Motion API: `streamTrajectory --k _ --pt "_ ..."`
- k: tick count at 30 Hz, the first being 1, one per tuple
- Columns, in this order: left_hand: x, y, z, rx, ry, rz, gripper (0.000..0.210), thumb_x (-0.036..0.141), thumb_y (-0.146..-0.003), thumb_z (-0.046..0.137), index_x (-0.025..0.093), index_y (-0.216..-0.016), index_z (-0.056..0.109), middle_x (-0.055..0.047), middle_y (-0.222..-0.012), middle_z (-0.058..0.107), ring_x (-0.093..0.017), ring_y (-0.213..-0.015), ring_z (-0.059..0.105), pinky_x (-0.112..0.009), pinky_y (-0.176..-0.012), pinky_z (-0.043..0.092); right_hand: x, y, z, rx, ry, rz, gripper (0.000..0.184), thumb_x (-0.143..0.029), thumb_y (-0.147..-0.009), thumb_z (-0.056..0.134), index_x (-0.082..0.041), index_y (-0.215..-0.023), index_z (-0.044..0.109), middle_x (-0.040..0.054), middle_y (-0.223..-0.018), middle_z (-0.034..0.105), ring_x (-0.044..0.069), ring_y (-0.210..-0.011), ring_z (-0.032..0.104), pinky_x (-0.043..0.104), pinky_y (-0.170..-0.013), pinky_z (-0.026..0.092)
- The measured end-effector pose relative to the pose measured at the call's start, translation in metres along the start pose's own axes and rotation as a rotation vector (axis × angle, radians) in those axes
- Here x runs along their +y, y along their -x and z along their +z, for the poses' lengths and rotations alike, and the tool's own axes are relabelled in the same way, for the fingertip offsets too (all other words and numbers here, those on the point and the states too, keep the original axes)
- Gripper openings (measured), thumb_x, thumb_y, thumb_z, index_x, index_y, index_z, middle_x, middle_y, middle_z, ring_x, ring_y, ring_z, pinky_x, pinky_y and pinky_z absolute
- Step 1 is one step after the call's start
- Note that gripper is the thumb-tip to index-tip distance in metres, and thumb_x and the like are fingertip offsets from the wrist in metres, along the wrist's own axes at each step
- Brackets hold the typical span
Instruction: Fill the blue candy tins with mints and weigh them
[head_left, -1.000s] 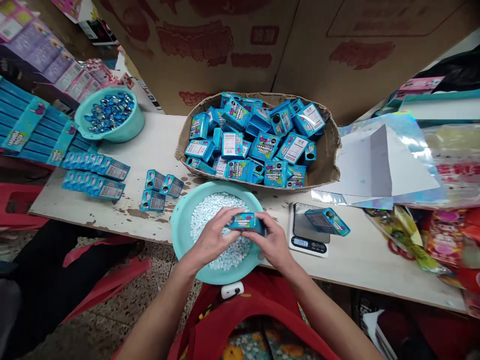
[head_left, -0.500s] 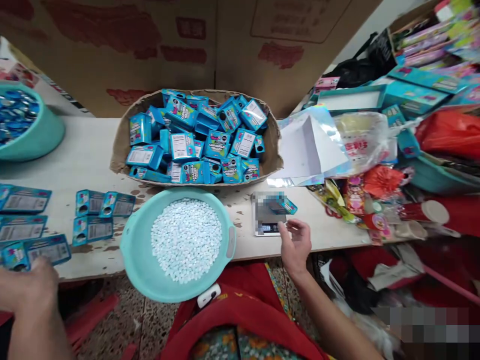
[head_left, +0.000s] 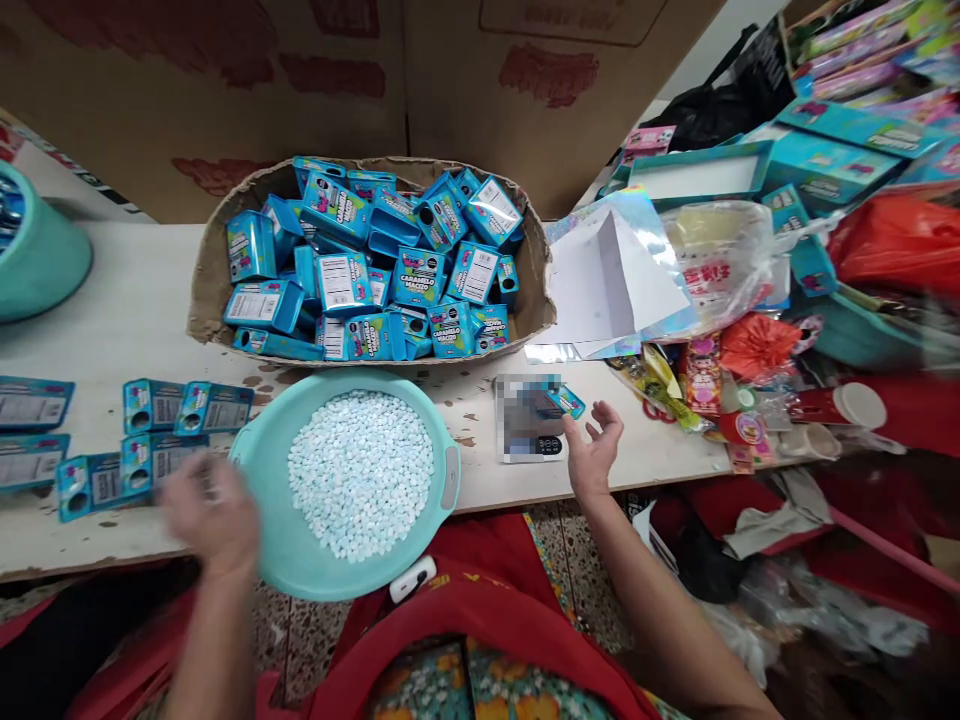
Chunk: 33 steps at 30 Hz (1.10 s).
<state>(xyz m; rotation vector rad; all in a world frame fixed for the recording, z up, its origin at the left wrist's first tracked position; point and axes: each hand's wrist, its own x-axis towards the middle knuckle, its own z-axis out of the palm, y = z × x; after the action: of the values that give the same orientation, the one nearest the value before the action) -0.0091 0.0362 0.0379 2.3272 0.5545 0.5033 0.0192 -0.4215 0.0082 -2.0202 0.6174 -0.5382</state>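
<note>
My left hand [head_left: 214,510] is smeared by motion beside the left rim of a turquoise basin [head_left: 270,540]. Whether it holds anything does not show. Small white candies [head_left: 364,470] cover much of the basin's bottom. Right by this hand lies a group of small blue cartons [head_left: 214,408], one of them [head_left: 90,487] at the lower left. My right hand [head_left: 596,450] is open, palm up with fingers apart, at the right side of a small digital scale [head_left: 549,446]. A blue carton [head_left: 568,400] lies tilted on the scale, close to my thumb. Part of the scale is pixelated.
Behind the basin stands a cut-down cardboard box [head_left: 206,290] heaped with blue cartons. A turquoise tub [head_left: 45,265] sits at far left, with more blue cartons [head_left: 34,405] in front. At right are a clear plastic bag [head_left: 716,270], red paper cups [head_left: 821,405] and wrapped sweets.
My left hand has swung right from the far-left cartons to the basin's side. A carton now lies against the nearer group. My right hand's fingers have spread. The view has shifted slightly.
</note>
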Motion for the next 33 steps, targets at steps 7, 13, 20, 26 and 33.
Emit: streamTrajectory --k 7,13,20,26,33 --pt "0.075 0.086 0.117 -0.706 0.109 0.079 0.02 0.039 -0.077 0.063 0.021 -0.084 0.063 -0.013 -0.093 0.063 -0.03 -0.099 0.053 -0.043 -0.088 0.039 -0.021 -0.016 0.012 -0.142 -0.092 0.043 0.05 -0.045 -0.067 0.074 -0.014 -0.104 0.058 0.0058 -0.095 0.062 0.021 -0.087 0.058 0.039 -0.083 0.047" --pt "0.07 0.061 0.092 -0.575 0.366 -0.297 0.037 0.051 -0.077 0.057 0.021 -0.06 0.046 0.001 -0.052 0.041 -0.014 -0.052 0.041 -0.025 -0.053 0.033 -0.101 0.027 0.014 -0.435 -0.146 -0.129 0.04 -0.038 -0.071 0.076 -0.02 -0.103 0.061 0.0037 -0.094 0.063 0.021 -0.084 0.061 0.034 -0.076 0.05" --pt "0.146 0.014 0.03 -0.405 1.192 -0.774 0.03 0.042 -0.078 0.057 0.02 -0.064 0.042 0.007 -0.05 0.03 -0.006 -0.038 0.027 -0.02 -0.038 0.021 -0.146 0.083 0.049 -0.811 -0.149 -0.432 0.031 -0.036 -0.08 0.071 -0.025 -0.107 0.06 0.0063 -0.098 0.064 0.024 -0.092 0.06 0.039 -0.08 0.049" --pt "0.17 0.016 0.029 -0.195 1.209 -0.62 0.033 0.041 -0.08 0.06 0.018 -0.062 0.045 0.004 -0.055 0.044 -0.008 -0.046 0.045 -0.021 -0.044 0.035 -0.15 0.099 0.066 -0.861 -0.072 -0.534 0.032 -0.038 -0.081 0.07 -0.022 -0.106 0.059 0.0072 -0.096 0.065 0.025 -0.089 0.06 0.039 -0.077 0.048" --pt "0.171 0.018 0.036 -0.137 1.221 -0.593 0.04 0.046 -0.083 0.061 0.017 -0.061 0.045 0.004 -0.053 0.042 -0.006 -0.042 0.041 -0.021 -0.042 0.032 -0.148 0.1 0.069 -0.862 -0.087 -0.512 0.033 -0.034 -0.08 0.071 -0.02 -0.107 0.059 0.0073 -0.097 0.064 0.025 -0.09 0.059 0.037 -0.078 0.047"
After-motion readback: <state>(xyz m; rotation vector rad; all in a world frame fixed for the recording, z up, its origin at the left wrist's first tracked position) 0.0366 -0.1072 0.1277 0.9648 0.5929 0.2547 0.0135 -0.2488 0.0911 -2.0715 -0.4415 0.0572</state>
